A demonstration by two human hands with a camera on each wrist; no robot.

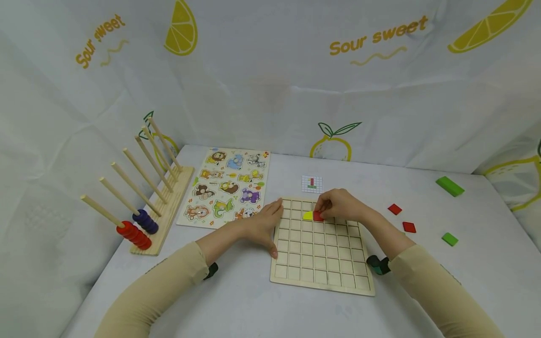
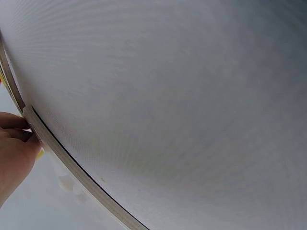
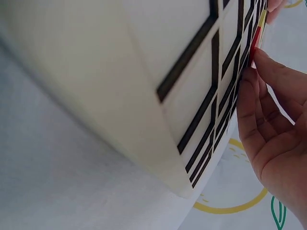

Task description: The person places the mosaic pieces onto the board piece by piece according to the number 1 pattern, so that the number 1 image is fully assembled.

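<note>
Midway along a white table (image 1: 228, 291), a square board (image 1: 320, 263) of pale, smooth wood, ruled by thin strips into shallow square cells. In the second row from the far side, next to each other: a yellow tile (image 1: 308, 215), slanted along one side, and a red tile (image 1: 318, 216), partly covered by fingers. Pinched at thumb and fingertips by the right hand (image 1: 339, 205): that red tile, whether fully seated in its cell impossible to tell. Apart from it, at the board's left edge, the left hand (image 1: 263, 226), spread, with fingers at the far corner and thumb lower down. Just beyond the board, a small card (image 1: 312, 184) with a fine printed grid and coloured patches. To the right, loose: two thin red squares (image 1: 409, 227), a thin green tile (image 1: 450, 239) and a thicker, oblong green block (image 1: 450, 186). To the left, a flat puzzle (image 1: 228, 185) of animal shapes, then a wooden rack (image 1: 167, 213) of round pegs, with stacked red rings (image 1: 133, 234) and dark blue rings (image 1: 145, 221). On both forearms, beige sleeves (image 1: 165, 281). Behind, wrinkled white cloth (image 1: 262, 108), lemon-printed.
</note>
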